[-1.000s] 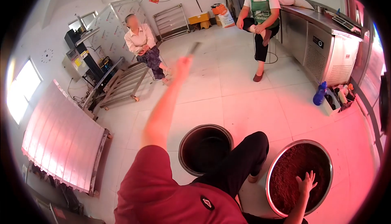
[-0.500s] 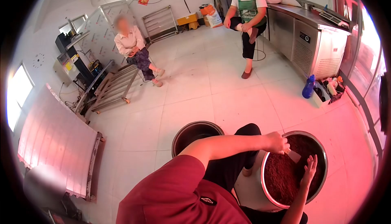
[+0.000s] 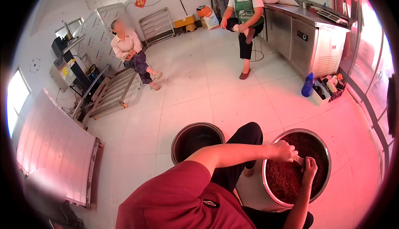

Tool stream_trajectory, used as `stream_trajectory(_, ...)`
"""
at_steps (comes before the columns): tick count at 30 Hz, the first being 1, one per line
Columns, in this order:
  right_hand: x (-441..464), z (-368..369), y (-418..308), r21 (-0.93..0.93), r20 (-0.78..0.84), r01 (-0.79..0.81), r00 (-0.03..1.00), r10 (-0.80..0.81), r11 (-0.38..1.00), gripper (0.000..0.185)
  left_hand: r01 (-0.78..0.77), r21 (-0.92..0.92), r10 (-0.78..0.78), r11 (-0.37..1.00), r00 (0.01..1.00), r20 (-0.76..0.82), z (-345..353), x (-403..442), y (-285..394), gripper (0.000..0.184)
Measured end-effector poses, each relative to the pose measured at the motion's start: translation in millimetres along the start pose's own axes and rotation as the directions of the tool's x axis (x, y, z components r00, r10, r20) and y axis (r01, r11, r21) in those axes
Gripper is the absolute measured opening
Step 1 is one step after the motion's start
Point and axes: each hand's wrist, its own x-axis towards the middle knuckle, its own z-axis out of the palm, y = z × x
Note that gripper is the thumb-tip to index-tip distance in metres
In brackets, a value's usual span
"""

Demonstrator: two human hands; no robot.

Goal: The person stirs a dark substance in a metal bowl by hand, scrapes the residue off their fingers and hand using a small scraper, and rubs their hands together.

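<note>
A wide metal pot (image 3: 328, 177) holds dark red, crumbly material (image 3: 286, 183). Over the pot, my left hand (image 3: 284, 151) is closed around the handle of a small flat scraper (image 3: 299, 160) with a pale blade. Against the far end of that blade, my right hand (image 3: 310, 170) has its fingers curled and pinched together. Part of the blade is hidden behind those fingers. Both hands are above the material, close to each other.
A second dark pot (image 3: 176, 143) stands left of my knee. Two people (image 3: 127, 44) (image 3: 246, 12) sit farther back. A blue bottle (image 3: 307, 85) and a box of items (image 3: 321, 96) are on the floor by the steel counter (image 3: 326, 48). A metal rack (image 3: 110, 91) lies left.
My right hand has gone from spread fingers to curled ones and has come up to the scraper blade. My left hand still holds the scraper. The whole view has shifted slightly.
</note>
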Motion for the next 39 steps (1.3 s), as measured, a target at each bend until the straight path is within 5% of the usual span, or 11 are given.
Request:
stream_trajectory(5,-1.8,-10.0,-6.3,0.228,0.019,-0.038,0.999,0.035,0.973,0.011,0.165,-0.255,-0.139,0.953,0.984,0.115,-29.8,-0.5,9.8,0.047)
stream_trajectory(7,2.1,-20.6,-4.4,0.344,-0.022,-0.058,0.997,0.070,0.937,0.011,-0.113,-0.241,0.016,0.964,0.928,-0.372,-17.2,1.4,-46.7,0.072)
stream_trajectory(10,-1.4,-38.8,-17.0,0.433,-0.112,-0.023,0.991,0.079,0.901,0.011,0.641,-0.151,-0.643,0.753,0.665,-0.381,-70.8,-37.0,-216.5,0.079)
stream_trajectory(13,-12.1,-43.5,-49.3,0.243,-0.172,-0.083,0.977,0.127,0.966,0.013,0.660,-0.021,-0.407,0.751,0.437,-0.802,-258.0,-70.9,-212.2,0.074)
stream_trajectory(15,-17.4,-37.4,-57.1,0.138,-0.175,-0.099,0.977,0.123,0.985,0.019,0.428,0.058,-0.190,0.902,0.513,-0.837,-286.4,-48.5,-164.0,0.071)
stream_trajectory(19,-7.3,-19.4,-31.6,0.305,-0.064,-0.086,0.992,0.111,0.948,0.016,-0.042,0.211,0.086,0.977,0.975,-0.204,-124.8,-5.3,-69.4,0.081)
stream_trajectory(24,-13.1,-23.6,-16.5,0.299,0.009,-0.082,0.996,0.084,0.951,0.021,-0.118,0.073,0.110,0.990,0.988,0.110,-34.1,13.8,20.9,0.067)
stream_trajectory(29,-31.2,-35.2,-0.6,0.253,-0.069,-0.089,0.992,0.110,0.963,0.024,-0.193,0.144,0.182,0.971,0.980,0.086,-2.6,-12.6,30.2,0.045)
stream_trajectory(33,-19.8,-88.3,48.2,0.246,-0.490,-0.165,0.829,0.270,0.955,0.023,0.018,0.138,-0.028,0.990,0.997,0.073,4.6,-54.0,10.7,0.043)
stream_trajectory(35,-23.5,-83.9,58.4,0.101,-0.502,-0.282,0.814,0.293,0.954,0.020,0.305,0.065,-0.309,0.950,0.893,0.326,44.8,-57.1,-4.2,0.042)
stream_trajectory(39,-10.4,-69.0,85.6,-0.355,-0.444,-0.583,0.793,0.416,0.731,0.040,0.377,0.010,-0.333,0.926,0.806,0.490,142.3,-42.3,-6.4,0.034)
